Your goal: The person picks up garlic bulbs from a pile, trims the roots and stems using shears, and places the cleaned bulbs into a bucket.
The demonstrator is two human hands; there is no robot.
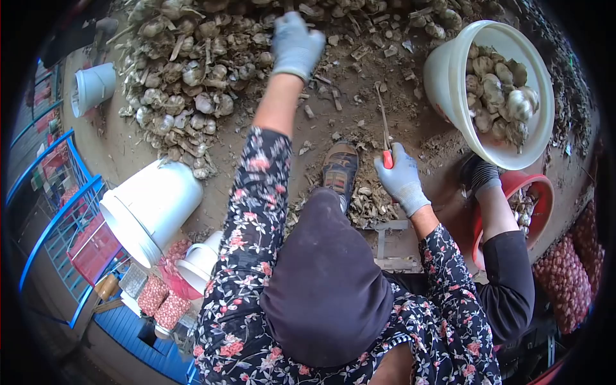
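Observation:
My left hand (296,45), in a grey-white work glove, reaches out over the edge of a big heap of dried garlic bulbs (192,74). Its thumb is spread from the fingers, and no bulb shows in it; the fingertips blend with the pile. Wrapped round the red handle of a knife (384,119) is my gloved right hand (401,179). The long, narrow, dull blade points away from me, over ground littered with husks. To the right of this hand, a tilted white bucket (443,77) contains trimmed garlic bulbs (497,90).
A red bucket (545,205) with garlic stands beside my bent right leg. At left lie white buckets (154,205) and a blue metal frame (61,212). Full mesh sacks (564,282) are at lower right. Cut stems and husks (372,205) cover the ground around my shoe (340,168).

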